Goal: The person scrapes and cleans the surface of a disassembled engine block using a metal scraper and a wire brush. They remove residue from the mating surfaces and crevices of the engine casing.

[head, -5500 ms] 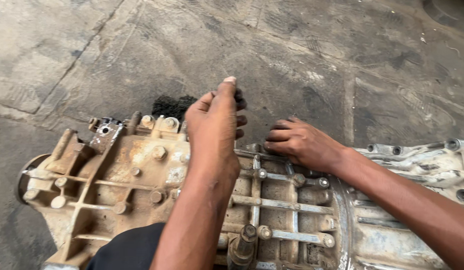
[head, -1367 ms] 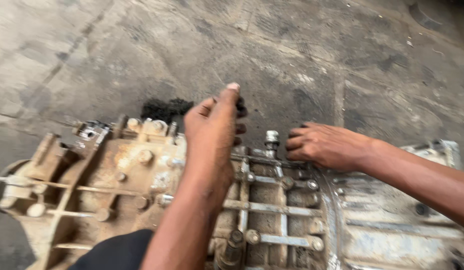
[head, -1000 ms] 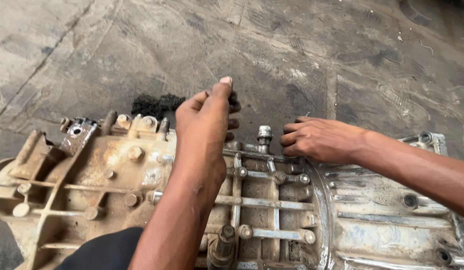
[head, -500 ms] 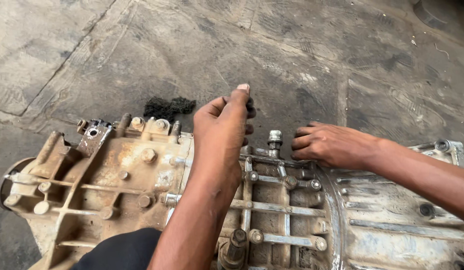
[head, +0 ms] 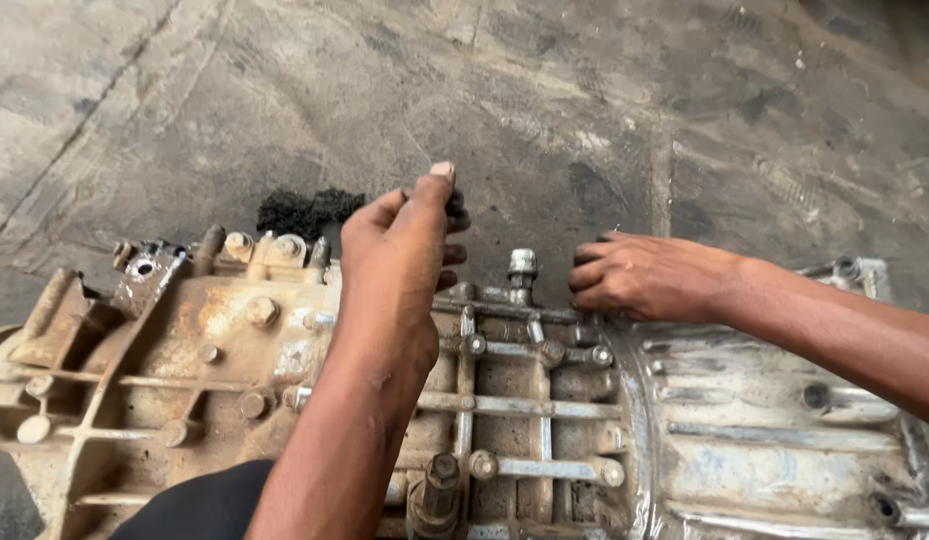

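1. Lying on its side on stained concrete floor (head: 684, 100): a rusty ribbed gearbox housing (head: 234, 350), long axis running from 9 o'clock to 3 o'clock, narrow rust-brown end toward 9, wide pale bell end (head: 784, 440) toward 3
2. Raised over the casing's far edge near 12 o'clock: left hand (head: 399, 260), fingers (head: 439, 185) pinched together on something small and dark, too hidden to name
3. Resting on the far edge toward 2 o'clock: right hand (head: 649, 278), fingers curled under against the casing; whether gripping anything, cannot tell
4. Standing upright between the two hands: a short stud (head: 522, 268), pointing away from the camera
5. Likely risks: whatever is pinched slipping from greasy fingertips and dropping between the ribs or onto the floor beyond; knuckles scraped on bolt heads (head: 474, 345) and rib edges if a hand slides; casing rocking if leaned on, with no chock in sight
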